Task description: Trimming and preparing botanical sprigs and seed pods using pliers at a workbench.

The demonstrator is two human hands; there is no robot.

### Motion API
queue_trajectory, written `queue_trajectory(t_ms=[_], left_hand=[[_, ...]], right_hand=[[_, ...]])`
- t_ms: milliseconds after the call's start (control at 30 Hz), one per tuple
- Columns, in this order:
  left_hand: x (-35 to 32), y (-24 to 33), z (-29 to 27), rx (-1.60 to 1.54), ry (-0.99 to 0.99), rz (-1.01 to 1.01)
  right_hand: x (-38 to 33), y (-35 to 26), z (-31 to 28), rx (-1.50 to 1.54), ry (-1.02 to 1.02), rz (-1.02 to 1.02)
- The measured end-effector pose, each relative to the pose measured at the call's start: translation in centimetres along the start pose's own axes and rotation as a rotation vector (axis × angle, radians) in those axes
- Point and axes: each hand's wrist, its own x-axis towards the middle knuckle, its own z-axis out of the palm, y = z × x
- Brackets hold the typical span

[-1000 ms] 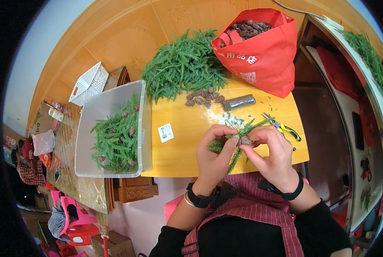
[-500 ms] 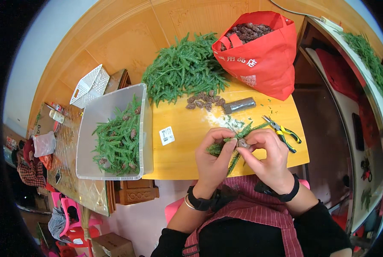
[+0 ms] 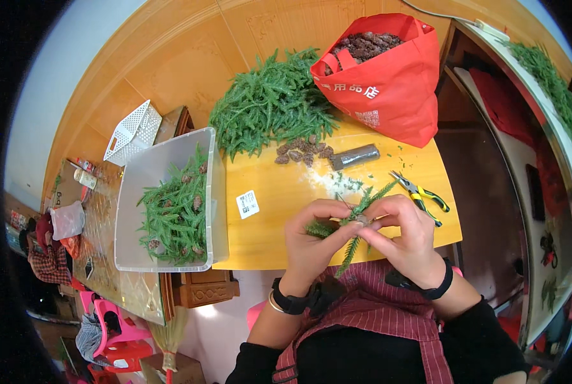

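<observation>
Over yellow table (image 3: 279, 211), hands pinching green sprig (image 3: 353, 240)

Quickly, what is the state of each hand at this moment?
Left hand: closed on the green sprigs.
Right hand: closed, fingertips pinching the same green sprigs where a small brown piece sits.

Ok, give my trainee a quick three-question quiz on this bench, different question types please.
1. True or false: the yellow-and-black-handled pliers lie on the yellow tabletop, held by neither hand.
2. What fills the open red fabric bag? A) brown cones B) green sprigs C) wire
3. Fill in: the clear plastic bin stands to the person's ____.

Key: 1 true. 2 A. 3 left. Both the left hand and right hand pinch one green fir-like sprig.
</observation>
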Motion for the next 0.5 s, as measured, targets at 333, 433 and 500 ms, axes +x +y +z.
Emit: queue_trajectory(t_ms=[333, 433, 500], left_hand=[[-0.3, 0.9, -1.0, 0.142, -0.15, 0.197], [0.0, 1.1, -1.1, 0.2, -0.25, 0.279], [0.0, 1.4, -1.1, 0.192, -0.274, 0.27]], right_hand=[[3.8, -0.2, -4.2, -0.039, -0.322, -0.118], [4.4, 0.9, -4.2, 0.154, -0.535, -0.063], [4.5, 0.9, -4.1, 0.387, -0.649, 0.107]])
